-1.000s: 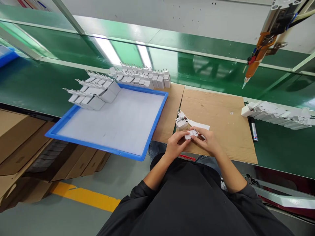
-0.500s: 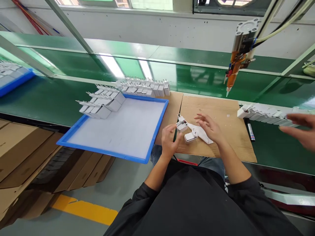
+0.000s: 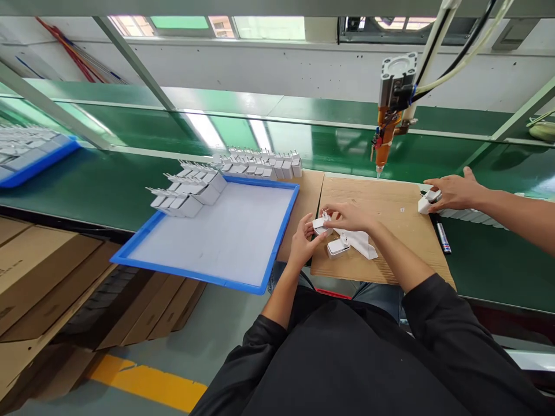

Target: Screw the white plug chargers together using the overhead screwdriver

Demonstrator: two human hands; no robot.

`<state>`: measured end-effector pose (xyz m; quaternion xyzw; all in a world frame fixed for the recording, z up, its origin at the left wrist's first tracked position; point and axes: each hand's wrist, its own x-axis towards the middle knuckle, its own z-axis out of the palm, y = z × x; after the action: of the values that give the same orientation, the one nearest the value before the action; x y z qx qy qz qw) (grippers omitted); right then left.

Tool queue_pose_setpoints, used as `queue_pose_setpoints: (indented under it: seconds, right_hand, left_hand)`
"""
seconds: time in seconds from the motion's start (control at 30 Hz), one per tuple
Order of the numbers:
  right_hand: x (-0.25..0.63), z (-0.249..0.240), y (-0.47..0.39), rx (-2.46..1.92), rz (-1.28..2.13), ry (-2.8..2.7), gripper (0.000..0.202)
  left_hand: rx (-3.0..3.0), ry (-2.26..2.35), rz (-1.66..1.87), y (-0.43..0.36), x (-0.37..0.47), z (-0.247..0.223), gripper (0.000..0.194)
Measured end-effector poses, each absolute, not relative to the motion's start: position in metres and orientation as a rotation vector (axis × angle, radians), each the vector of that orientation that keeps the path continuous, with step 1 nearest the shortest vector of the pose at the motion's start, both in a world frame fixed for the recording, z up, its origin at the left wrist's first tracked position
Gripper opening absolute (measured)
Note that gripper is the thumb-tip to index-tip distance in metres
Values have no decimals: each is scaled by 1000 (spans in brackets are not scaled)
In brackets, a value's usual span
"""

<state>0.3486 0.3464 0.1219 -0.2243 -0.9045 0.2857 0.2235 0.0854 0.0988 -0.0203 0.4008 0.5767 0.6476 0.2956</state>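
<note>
A small white plug adapter (image 3: 321, 224) is between my two hands above the cardboard sheet (image 3: 390, 231). My left hand (image 3: 302, 241) grips its left and lower side. From the right, my right hand (image 3: 350, 218) has its fingers on the top of the same adapter, hiding part of it. A second white adapter (image 3: 338, 247) with metal pins lies on the cardboard just below my right hand, beside a white cloth or paper (image 3: 362, 244).
A blue-rimmed tray (image 3: 217, 282) holds rows of white adapters (image 3: 184, 202) at left. More adapters (image 3: 260, 164) stand behind it. An orange dispenser (image 3: 384, 144) hangs above the cardboard. Another person's hand (image 3: 455, 192) touches adapters at right, near a marker (image 3: 443, 237).
Both my hands have closed in on the adapter, my right hand moving left onto it. The other person's hand has reached left to the right-hand row. The view has shifted slightly.
</note>
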Motion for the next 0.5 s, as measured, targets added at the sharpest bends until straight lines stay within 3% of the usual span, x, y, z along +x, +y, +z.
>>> queue_pose_setpoints:
  seconds: [0.17, 0.37, 0.5]
  right_hand:
    - [396, 133, 404, -591, 627, -2620, 20]
    - [284, 86, 291, -413, 1005, -2586, 28]
    - [240, 63, 251, -387, 1094, -2588, 36]
  left_hand:
    - [1108, 1545, 1697, 96, 85, -19, 63]
    - [1144, 1575, 1704, 93, 87, -17, 57]
    - [1239, 1689, 1718, 91, 90, -16, 38]
